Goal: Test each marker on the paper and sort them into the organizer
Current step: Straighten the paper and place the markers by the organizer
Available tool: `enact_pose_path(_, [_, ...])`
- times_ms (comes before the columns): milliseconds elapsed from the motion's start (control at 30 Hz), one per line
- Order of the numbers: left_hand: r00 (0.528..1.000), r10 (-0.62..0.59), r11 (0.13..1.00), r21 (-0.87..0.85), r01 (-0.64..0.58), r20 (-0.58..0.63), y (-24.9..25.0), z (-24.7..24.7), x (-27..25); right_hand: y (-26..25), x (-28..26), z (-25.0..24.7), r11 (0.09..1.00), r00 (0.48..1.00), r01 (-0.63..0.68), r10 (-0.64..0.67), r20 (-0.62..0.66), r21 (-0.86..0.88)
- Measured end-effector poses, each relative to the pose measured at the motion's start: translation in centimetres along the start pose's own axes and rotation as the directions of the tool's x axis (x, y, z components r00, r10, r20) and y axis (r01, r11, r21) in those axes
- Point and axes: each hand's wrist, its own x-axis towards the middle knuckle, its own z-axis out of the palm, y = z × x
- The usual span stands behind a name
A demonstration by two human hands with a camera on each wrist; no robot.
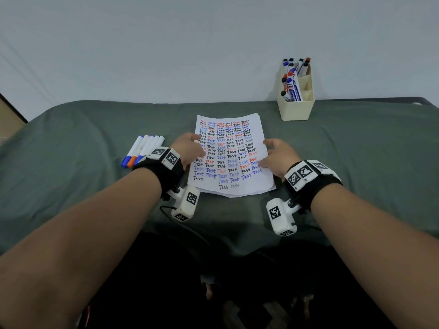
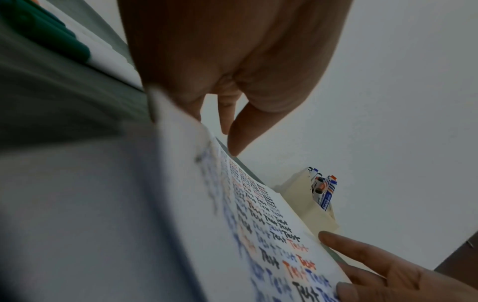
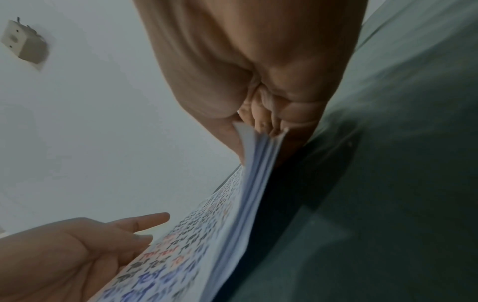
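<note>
Judging from the layout, the stack of paper (image 1: 231, 154) is being squared up or lifted at both side edges, w/ no marker in either hand. Main risk: the stack is several loose sheets, seen fanned in the right wrist view, so the top sheet could be slid off the others or creased if one side is raised faster than the other. A 2nd risk: the loose markers (image 1: 142, 150) lie just beside the left wrist on the green cloth (image 1: 356, 162), and could be rolled or knocked if the forearm is swung outward.

Left hand (image 1: 190, 148): placed at the left edge of the paper, fingers fairly straight and spread, tips touching the sheet; the edge looks raised against the palm in the left wrist view, but a real pinch can't be confirmed. Nothing else is held.

Right hand (image 1: 278, 155): set at the right edge, fingers loosely bent; in the right wrist view the sheet edges are seen tucked between thumb and fingers, so the stack is prob. pinched there.

Paper is centred on the cloth, covered w/ rows of "Test". The cream organizer (image 1: 295, 110) stands well apart, far right by the wall, w/ sorted markers (image 1: 293, 79) already upright in its left side.
</note>
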Motion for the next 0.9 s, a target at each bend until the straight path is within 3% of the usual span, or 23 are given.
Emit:
enact_pose_path(233, [0.995,0.075,0.993,0.098,-0.069,-0.061,0.0,0.6,0.6,0.4,0.4,0.0,0.999,0.999,0.022,-0.020,-0.047,0.032])
enact_pose_path(433, [0.972,0.227,0.963,0.165,-0.214,-0.067,1.0,1.0,1.5,-0.7,1.5,-0.9,0.991,0.994,0.002,-0.016,-0.111,-0.131])
enact_pose_path(567, [0.957,0.290,0.947,0.154,-0.282,-0.029,2.1,1.5,2.4,-1.2,2.7,-1.8,0.977,0.996,0.006,-0.025,-0.087,-0.215])
enact_pose_path(900, [0.966,0.257,0.962,0.088,-0.258,0.020,4.3,3.2,7.1,-2.1,7.7,-3.6,0.957,0.997,-0.042,0.020,-0.079,-0.287])
